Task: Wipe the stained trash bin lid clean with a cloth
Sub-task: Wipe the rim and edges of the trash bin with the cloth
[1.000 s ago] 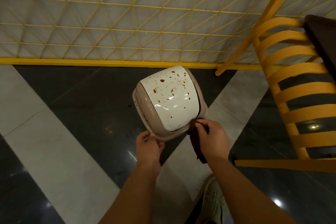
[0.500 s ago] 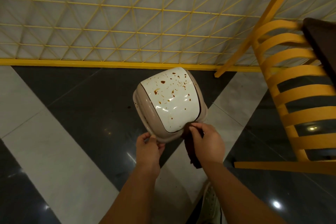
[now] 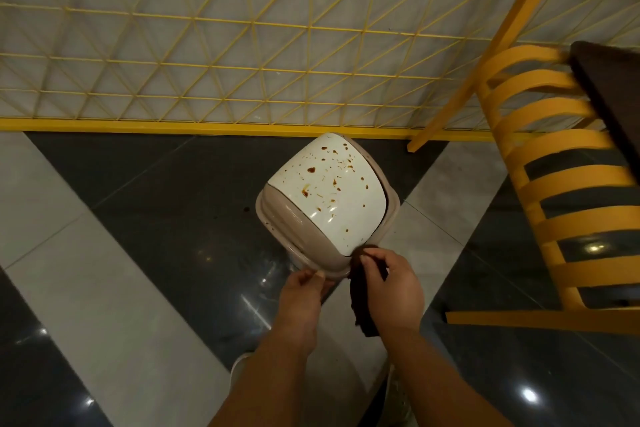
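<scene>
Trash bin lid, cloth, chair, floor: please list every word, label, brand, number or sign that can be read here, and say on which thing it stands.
There is no readable text in this view.
The trash bin lid carries only brown stains, no lettering.
The dark cloth in the right hand shows no tag.
The yellow chair and the yellow wire fence are plain.

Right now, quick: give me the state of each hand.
Left hand: closed on the near rim of the trash bin lid, steadying it.
Right hand: closed, pinching the dark cloth against the lid's near edge.
</scene>
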Demonstrator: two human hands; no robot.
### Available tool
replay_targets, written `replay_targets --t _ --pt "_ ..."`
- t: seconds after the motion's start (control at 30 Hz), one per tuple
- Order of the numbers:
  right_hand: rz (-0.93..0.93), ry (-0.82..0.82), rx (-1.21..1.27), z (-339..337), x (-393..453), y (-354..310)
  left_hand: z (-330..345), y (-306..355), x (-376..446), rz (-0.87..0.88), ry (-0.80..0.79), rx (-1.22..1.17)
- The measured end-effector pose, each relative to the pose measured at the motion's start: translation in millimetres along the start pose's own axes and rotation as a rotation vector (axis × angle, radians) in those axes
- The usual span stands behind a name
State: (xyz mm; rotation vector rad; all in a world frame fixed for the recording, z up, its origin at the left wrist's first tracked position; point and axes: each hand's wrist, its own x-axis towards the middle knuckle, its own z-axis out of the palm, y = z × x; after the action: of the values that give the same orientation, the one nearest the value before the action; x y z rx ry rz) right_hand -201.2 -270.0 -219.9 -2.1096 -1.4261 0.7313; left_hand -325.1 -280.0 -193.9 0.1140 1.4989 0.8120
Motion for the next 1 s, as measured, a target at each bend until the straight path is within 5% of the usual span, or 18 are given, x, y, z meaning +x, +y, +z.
replay_targets --t 0.27,0.43,0.57,1.0 --pt "0.048 -0.004 0.007 0 -2 3 -19 22 7 -0.001 0.042 -0.295" --pt "0.157 0.051 0.211 10 -34 -11 -11 15 6 -0.021 0.046 -0.252" --pt "0.052 -0.045 0.142 16 -48 -12 -7 15 4 0.005 0.044 -0.222" --pt "0.090 0.115 0.333 13 -36 -31 7 5 7 0.096 0.071 -0.023"
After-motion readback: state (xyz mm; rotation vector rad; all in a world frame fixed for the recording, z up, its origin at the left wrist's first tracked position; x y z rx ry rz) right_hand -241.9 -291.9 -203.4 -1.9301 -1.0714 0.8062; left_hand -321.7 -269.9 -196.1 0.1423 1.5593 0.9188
